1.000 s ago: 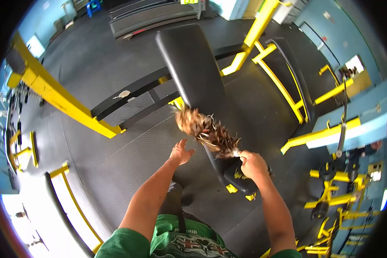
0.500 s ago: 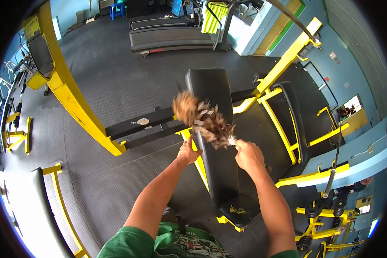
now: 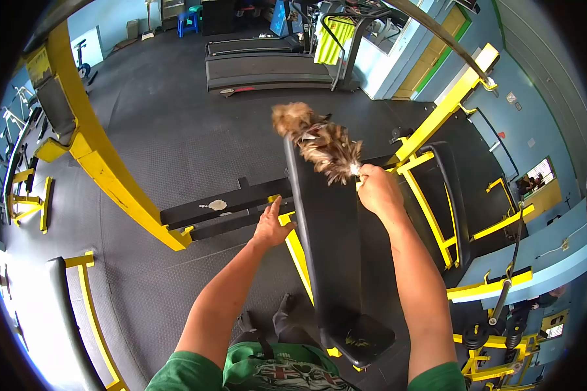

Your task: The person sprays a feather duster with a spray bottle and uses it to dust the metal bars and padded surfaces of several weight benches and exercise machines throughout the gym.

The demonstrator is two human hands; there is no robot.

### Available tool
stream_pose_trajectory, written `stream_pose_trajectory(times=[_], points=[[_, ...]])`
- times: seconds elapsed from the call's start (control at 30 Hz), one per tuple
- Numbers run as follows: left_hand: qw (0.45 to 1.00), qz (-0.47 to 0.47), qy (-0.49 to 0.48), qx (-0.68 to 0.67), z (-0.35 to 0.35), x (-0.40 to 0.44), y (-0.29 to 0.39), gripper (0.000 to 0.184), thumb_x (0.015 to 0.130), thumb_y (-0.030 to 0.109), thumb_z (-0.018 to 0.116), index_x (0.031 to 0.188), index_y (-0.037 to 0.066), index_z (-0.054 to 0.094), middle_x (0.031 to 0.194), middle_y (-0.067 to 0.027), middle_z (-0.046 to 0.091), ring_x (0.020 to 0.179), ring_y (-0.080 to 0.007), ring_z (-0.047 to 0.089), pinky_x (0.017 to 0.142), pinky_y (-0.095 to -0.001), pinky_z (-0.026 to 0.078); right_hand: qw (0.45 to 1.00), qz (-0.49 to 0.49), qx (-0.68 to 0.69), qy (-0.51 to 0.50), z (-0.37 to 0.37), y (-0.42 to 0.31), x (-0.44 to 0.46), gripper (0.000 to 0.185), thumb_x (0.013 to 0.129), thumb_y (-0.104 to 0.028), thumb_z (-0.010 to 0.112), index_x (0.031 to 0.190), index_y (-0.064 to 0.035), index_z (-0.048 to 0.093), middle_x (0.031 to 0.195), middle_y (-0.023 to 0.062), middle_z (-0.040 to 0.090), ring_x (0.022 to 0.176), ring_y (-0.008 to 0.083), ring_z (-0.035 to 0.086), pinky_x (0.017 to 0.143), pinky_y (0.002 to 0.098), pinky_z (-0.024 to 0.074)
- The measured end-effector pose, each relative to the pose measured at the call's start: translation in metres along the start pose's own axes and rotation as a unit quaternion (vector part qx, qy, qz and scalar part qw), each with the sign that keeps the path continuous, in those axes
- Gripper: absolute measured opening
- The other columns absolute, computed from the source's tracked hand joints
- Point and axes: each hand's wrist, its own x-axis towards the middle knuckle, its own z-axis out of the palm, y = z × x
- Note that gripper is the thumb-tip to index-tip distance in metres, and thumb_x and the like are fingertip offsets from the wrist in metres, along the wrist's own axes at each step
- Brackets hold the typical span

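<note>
A brown feather duster (image 3: 326,146) is gripped near its pale base by my right hand (image 3: 379,189), fingers wrapped round the handle. Its feathers point to the upper left, over the far end of a black padded bench (image 3: 332,241); whether they touch the pad I cannot tell. My left hand (image 3: 272,226) is open, with fingers apart, just left of the bench pad by the yellow frame (image 3: 298,260). It holds nothing, and any contact with the frame is unclear. The far end of the pad is partly hidden by the duster.
A yellow upright (image 3: 114,176) stands to the left, joined to black crossbars (image 3: 241,195). Another yellow upright (image 3: 447,107) with a barbell is at the right. Treadmills (image 3: 267,70) stand at the back. A second bench (image 3: 75,319) is at the lower left, weight plates (image 3: 476,335) lower right.
My right hand has carried the feather duster forward, toward the bench's far end. My left hand has shifted slightly left, away from the pad's edge. The camera view has tilted a little.
</note>
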Motion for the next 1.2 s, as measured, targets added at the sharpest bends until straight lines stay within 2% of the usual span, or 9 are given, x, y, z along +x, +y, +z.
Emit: stream_pose_trajectory(times=[0.1, 0.3, 0.43, 0.57, 0.77, 0.9, 1.07, 1.17, 1.2], points=[[0.998, 0.024, 0.032, 0.046, -0.003, 0.010, 0.013, 0.092, 0.078, 0.037, 0.071, 0.148, 0.012, 0.018, 0.140, -0.0230, 0.038, 0.130, -0.0384, 0.037, 0.110, -0.0433, 0.032, 0.998, -0.023, 0.063, -0.015, -0.005, 0.027, 0.021, 0.025, 0.083, -0.010, 0.052, 0.105, -0.0118, 0.063, 0.100, 0.0178, 0.066, 0.096, 0.0400, 0.061, 0.083, 0.0455, 0.0499], [0.994, 0.009, 0.054, 0.092, -0.004, 0.030, 0.052, 0.091, 0.077, 0.031, 0.071, 0.148, 0.010, 0.019, 0.134, -0.0212, 0.041, 0.128, -0.0364, 0.040, 0.108, -0.0424, 0.034, 0.996, 0.084, 0.013, 0.036, -0.007, 0.091, 0.045, 0.022, 0.085, -0.013, 0.054, 0.104, -0.0101, 0.065, 0.096, 0.0218, 0.066, 0.093, 0.0394, 0.062, 0.078, 0.0450, 0.0492], [0.998, 0.003, 0.061, 0.021, 0.008, 0.043, 0.057, 0.089, 0.075, 0.026, 0.073, 0.146, 0.007, 0.023, 0.133, -0.0220, 0.042, 0.127, -0.0372, 0.040, 0.107, -0.0421, 0.035, 0.984, 0.104, 0.113, 0.091, 0.013, 0.114, 0.017, 0.018, 0.087, -0.012, 0.053, 0.101, -0.0078, 0.062, 0.097, 0.0227, 0.065, 0.095, 0.0420, 0.060, 0.080, 0.0478, 0.0492], [0.996, 0.020, 0.079, -0.039, 0.028, 0.053, 0.046, 0.089, 0.074, 0.026, 0.074, 0.145, 0.003, 0.025, 0.133, -0.0238, 0.041, 0.125, -0.0379, 0.042, 0.106, -0.0425, 0.037, 0.963, -0.036, 0.254, 0.085, 0.079, 0.122, -0.037, 0.017, 0.088, -0.009, 0.053, 0.102, -0.0083, 0.062, 0.091, 0.0213, 0.065, 0.089, 0.0406, 0.062, 0.074, 0.0467, 0.0501], [0.997, -0.002, 0.059, -0.051, 0.032, 0.043, 0.060, 0.086, 0.077, 0.026, 0.072, 0.145, 0.005, 0.025, 0.137, -0.0227, 0.038, 0.125, -0.0343, 0.045, 0.102, -0.0436, 0.040, 0.920, 0.165, 0.323, 0.149, 0.147, 0.151, -0.071, 0.022, 0.090, -0.007, 0.053, 0.110, -0.0029, 0.060, 0.091, 0.0224, 0.066, 0.088, 0.0410, 0.063, 0.072, 0.0405, 0.0505], [0.951, -0.021, 0.048, -0.306, 0.048, 0.049, 0.050, 0.082, 0.081, 0.030, 0.069, 0.146, 0.006, 0.025, 0.136, -0.0189, 0.042, 0.122, -0.0286, 0.048, 0.098, -0.0417, 0.041, 0.944, -0.053, 0.272, 0.176, 0.192, 0.150, -0.116, 0.018, 0.088, -0.007, 0.051, 0.103, -0.0005, 0.058, 0.089, 0.0225, 0.065, 0.083, 0.0439, 0.062, 0.069, 0.0482, 0.0499], [0.947, -0.079, 0.002, -0.313, 0.037, 0.028, 0.061, 0.077, 0.086, 0.042, 0.061, 0.146, 0.008, 0.027, 0.127, -0.0109, 0.051, 0.116, -0.0222, 0.050, 0.093, -0.0357, 0.041, 0.925, 0.179, 0.309, 0.129, 0.213, 0.128, -0.134, 0.018, 0.086, -0.005, 0.052, 0.103, -0.0034, 0.058, 0.087, 0.0223, 0.064, 0.083, 0.0421, 0.062, 0.071, 0.0476, 0.0500], [0.940, -0.067, -0.038, -0.333, 0.045, 0.035, 0.037, 0.077, 0.084, 0.046, 0.057, 0.147, 0.012, 0.028, 0.126, -0.0064, 0.052, 0.111, -0.0203, 0.049, 0.089, -0.0362, 0.040, 0.945, -0.020, 0.301, 0.123, 0.237, 0.121, -0.159, 0.016, 0.084, -0.004, 0.053, 0.100, -0.0043, 0.056, 0.092, 0.0207, 0.063, 0.086, 0.0418, 0.060, 0.070, 0.0482, 0.0493], [0.931, -0.055, -0.055, -0.356, 0.044, 0.033, 0.038, 0.077, 0.083, 0.051, 0.053, 0.147, 0.017, 0.028, 0.125, -0.0029, 0.053, 0.107, -0.0185, 0.049, 0.083, -0.0369, 0.041, 0.953, 0.006, 0.289, 0.095, 0.238, 0.117, -0.166, 0.016, 0.084, -0.003, 0.053, 0.100, -0.0036, 0.056, 0.095, 0.0200, 0.063, 0.087, 0.0412, 0.060, 0.071, 0.0476, 0.0490]])
